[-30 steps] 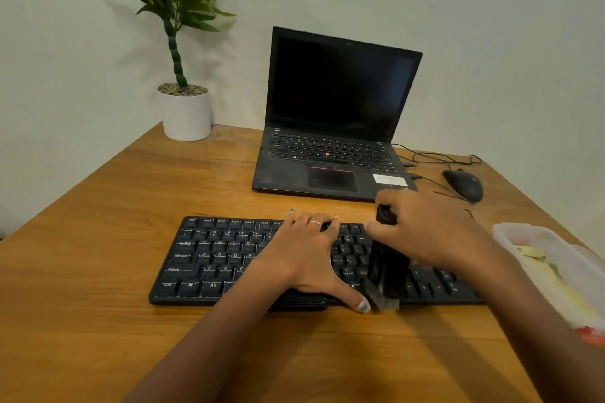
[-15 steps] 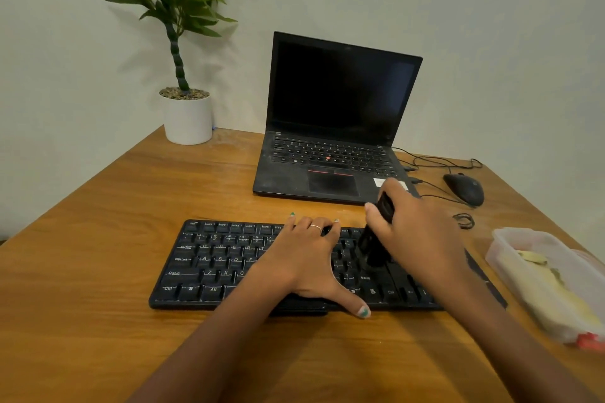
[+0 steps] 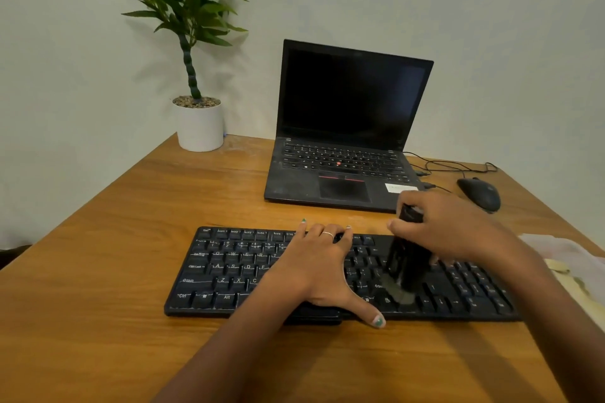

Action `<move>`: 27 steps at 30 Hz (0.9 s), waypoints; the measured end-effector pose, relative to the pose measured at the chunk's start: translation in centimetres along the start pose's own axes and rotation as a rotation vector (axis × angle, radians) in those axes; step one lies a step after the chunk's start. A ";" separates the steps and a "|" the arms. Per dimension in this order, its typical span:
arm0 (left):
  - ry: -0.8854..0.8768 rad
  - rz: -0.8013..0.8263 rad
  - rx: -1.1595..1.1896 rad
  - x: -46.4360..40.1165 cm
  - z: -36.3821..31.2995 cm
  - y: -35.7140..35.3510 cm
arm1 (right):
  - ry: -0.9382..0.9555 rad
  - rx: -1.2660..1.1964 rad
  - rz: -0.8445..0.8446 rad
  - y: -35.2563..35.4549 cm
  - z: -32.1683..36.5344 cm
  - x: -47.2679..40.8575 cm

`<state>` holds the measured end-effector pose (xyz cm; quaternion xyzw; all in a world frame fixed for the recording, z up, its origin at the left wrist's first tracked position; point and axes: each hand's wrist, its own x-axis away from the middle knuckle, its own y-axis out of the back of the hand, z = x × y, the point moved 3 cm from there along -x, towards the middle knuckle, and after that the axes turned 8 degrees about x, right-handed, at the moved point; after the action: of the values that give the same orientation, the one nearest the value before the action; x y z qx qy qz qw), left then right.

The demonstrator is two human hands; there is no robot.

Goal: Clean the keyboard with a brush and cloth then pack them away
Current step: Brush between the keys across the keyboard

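Near the front edge of the wooden desk (image 3: pixel 108 239) lies a black keyboard (image 3: pixel 229 271), its long side running along that edge. The left hand (image 3: pixel 314 268) rests flat on the middle of the keys, fingers straight and spread toward the far row, a ring on one finger, the thumb stretched out over the keyboard's near rim. The right hand (image 3: pixel 448 229) is curled round the handle of a black brush (image 3: pixel 407 262), gripping it from above; the brush stands tilted over the right half of the keyboard with its bristles, blurred, touching the keys near the bottom rows. At the right edge of the desk, partly behind the right forearm, sits a translucent plastic container (image 3: pixel 569 255) with a pale yellow cloth (image 3: pixel 566 275) in it. Toward the far edge stands an open black laptop (image 3: pixel 347 127) with a dark screen. A black mouse (image 3: pixel 479 193) lies just right of it, its cable looping behind. A potted plant (image 3: pixel 196 108) in a white pot occupies the far left corner.
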<state>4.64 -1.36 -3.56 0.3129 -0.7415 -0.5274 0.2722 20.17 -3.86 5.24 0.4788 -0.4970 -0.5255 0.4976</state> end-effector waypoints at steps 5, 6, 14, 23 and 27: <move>0.000 -0.008 -0.004 -0.1 0.0 -0.1 | 0.000 -0.113 -0.401 -2.1 1.2 0.0; 0.003 -0.007 -0.006 -0.1 0.0 -0.1 | -0.005 -0.096 -0.397 -2.5 1.3 0.1; 0.032 0.000 -0.031 0.0 0.1 -0.2 | -0.022 0.024 -0.357 -1.1 1.9 -1.0; 0.080 0.001 -0.087 -0.2 0.4 -0.3 | 0.005 0.092 -0.294 -0.6 2.2 -2.4; 0.079 -0.008 -0.081 -0.2 0.4 -0.3 | 0.031 0.103 -0.202 -1.4 2.6 -2.7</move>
<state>4.50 -1.00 -3.98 0.3252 -0.7071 -0.5451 0.3117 17.61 -1.01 4.03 0.5596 -0.4647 -0.5392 0.4244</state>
